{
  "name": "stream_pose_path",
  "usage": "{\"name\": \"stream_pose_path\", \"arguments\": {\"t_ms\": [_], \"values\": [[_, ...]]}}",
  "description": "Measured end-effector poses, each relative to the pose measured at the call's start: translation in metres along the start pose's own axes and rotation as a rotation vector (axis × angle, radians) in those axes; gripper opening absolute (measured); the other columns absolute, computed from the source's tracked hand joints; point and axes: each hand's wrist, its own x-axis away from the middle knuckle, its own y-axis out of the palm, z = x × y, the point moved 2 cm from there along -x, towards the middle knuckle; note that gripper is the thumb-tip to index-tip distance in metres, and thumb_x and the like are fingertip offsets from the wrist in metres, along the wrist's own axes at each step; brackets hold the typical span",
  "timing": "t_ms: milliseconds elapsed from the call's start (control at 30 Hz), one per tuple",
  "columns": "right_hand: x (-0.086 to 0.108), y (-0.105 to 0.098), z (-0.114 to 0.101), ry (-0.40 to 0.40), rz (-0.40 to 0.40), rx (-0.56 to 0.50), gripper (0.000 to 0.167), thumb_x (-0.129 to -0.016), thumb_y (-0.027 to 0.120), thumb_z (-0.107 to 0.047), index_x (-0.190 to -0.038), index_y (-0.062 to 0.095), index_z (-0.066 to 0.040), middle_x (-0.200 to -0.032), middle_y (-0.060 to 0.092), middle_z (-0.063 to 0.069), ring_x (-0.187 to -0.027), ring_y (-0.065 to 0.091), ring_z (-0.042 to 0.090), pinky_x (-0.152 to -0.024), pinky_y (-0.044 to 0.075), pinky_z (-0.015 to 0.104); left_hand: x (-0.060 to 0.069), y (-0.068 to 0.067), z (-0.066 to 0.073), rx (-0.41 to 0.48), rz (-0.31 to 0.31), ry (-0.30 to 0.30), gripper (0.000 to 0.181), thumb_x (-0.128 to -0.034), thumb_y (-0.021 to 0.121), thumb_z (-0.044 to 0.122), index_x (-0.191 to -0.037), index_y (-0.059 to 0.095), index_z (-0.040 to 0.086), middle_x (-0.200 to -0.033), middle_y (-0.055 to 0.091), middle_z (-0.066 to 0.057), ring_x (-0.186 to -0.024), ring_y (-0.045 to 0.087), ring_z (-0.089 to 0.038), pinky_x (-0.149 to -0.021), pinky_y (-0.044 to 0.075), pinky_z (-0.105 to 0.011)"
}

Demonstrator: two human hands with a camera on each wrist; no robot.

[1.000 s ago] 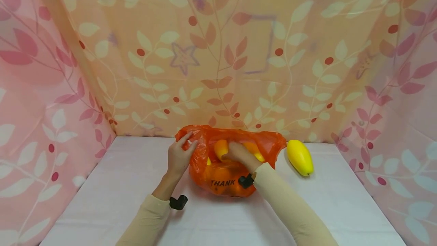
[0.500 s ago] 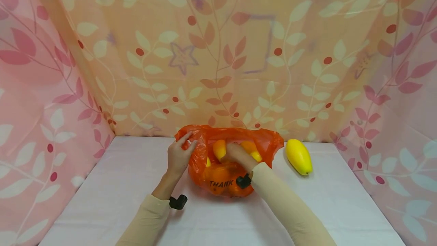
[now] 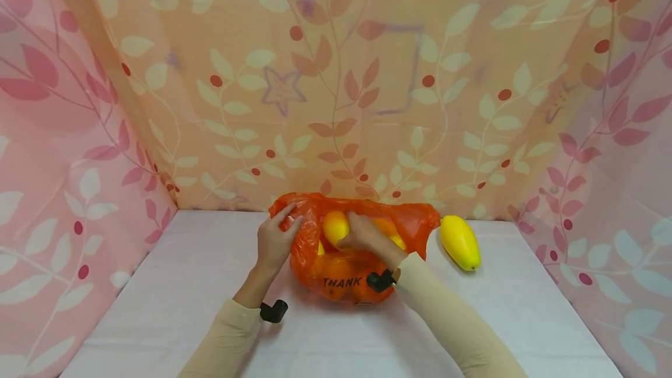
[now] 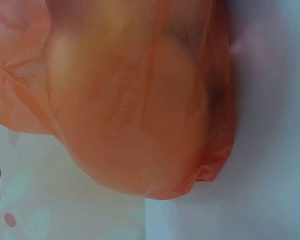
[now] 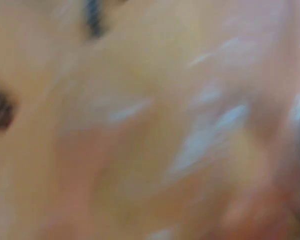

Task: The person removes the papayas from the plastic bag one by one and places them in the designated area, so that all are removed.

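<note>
An orange-red plastic bag (image 3: 301,249) printed "THANK" stands at the back middle of the table, its mouth facing up. My left hand (image 3: 274,241) holds the left side of its rim, thumb and index finger at the edge. Inside the mouth, my right hand (image 3: 364,232) has thumb and fingers about a round yellow-orange fruit (image 3: 335,228); some fingertips are hidden. More yellow and orange fruit (image 3: 385,227) shows beside the wrist. Through the bag (image 4: 125,120), the left wrist view shows a large rounded shape. The right wrist view is blurred against the plastic (image 5: 140,125).
A long yellow papaya-like fruit (image 3: 461,242) lies on the white table (image 3: 210,238), right of the bag. Leaf-patterned cloth walls (image 3: 336,74) enclose the back and both sides.
My right hand has risen slightly in the bag, and the round yellow-orange fruit has shifted up and left with it. The left hand stays at the rim.
</note>
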Motion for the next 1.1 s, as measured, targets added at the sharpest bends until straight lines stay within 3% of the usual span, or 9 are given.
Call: {"name": "stream_pose_path", "arguments": {"t_ms": [367, 600, 767, 933, 1100], "values": [[0.031, -0.023, -0.016, -0.026, 0.033, 0.025, 0.083, -0.077, 0.079, -0.032, -0.145, 0.035, -0.015, -0.121, 0.057, 0.011, -0.106, 0.053, 0.029, -0.092, 0.049, 0.046, 0.001, -0.001, 0.001, 0.0, -0.016, -0.037, 0.037, -0.0872, 0.074, 0.022, -0.12, 0.07, 0.005, -0.107, 0.071, -0.023, -0.095, 0.066, -0.037, -0.091, 0.054, -0.046], [0.063, -0.054, -0.036, -0.129, 0.097, 0.032, 0.083, -0.075, 0.078, -0.033, -0.144, 0.036, -0.016, -0.116, 0.059, 0.01, -0.098, 0.055, 0.027, -0.082, 0.051, 0.042, 0.001, -0.003, 0.004, -0.025, -0.016, -0.037, 0.037, -0.0877, 0.073, 0.022, -0.12, 0.07, 0.006, -0.091, 0.072, -0.021, -0.082, 0.064, -0.032, -0.074, 0.057, -0.04], [0.074, -0.075, -0.042, -0.18, 0.107, -0.014, 0.084, -0.075, 0.078, -0.034, -0.146, 0.036, -0.015, -0.122, 0.058, 0.01, -0.099, 0.057, 0.027, -0.081, 0.053, 0.041, -0.001, -0.005, 0.005, -0.031, -0.005, -0.017, 0.037, -0.087, 0.073, 0.021, -0.12, 0.07, 0.004, -0.095, 0.072, -0.022, -0.085, 0.065, -0.034, -0.076, 0.057, -0.041], [0.081, -0.095, -0.04, -0.168, 0.101, -0.069, 0.087, -0.077, 0.078, -0.035, -0.149, 0.032, -0.021, -0.128, 0.057, 0.01, -0.1, 0.059, 0.028, -0.08, 0.052, 0.042, 0.0, -0.005, 0.005, -0.013, -0.021, -0.028, 0.037, -0.087, 0.074, 0.02, -0.121, 0.069, 0.004, -0.101, 0.072, -0.023, -0.088, 0.066, -0.034, -0.079, 0.058, -0.043], [0.088, -0.115, -0.035, -0.153, 0.118, -0.114, 0.088, -0.077, 0.078, -0.036, -0.149, 0.03, -0.02, -0.135, 0.053, 0.013, -0.1, 0.06, 0.03, -0.082, 0.053, 0.043, 0.0, -0.006, 0.006, 0.003, -0.012, -0.018, 0.038, -0.0859, 0.075, 0.018, -0.12, 0.069, 0.003, -0.106, 0.071, -0.025, -0.093, 0.066, -0.037, -0.084, 0.056, -0.047]]}}
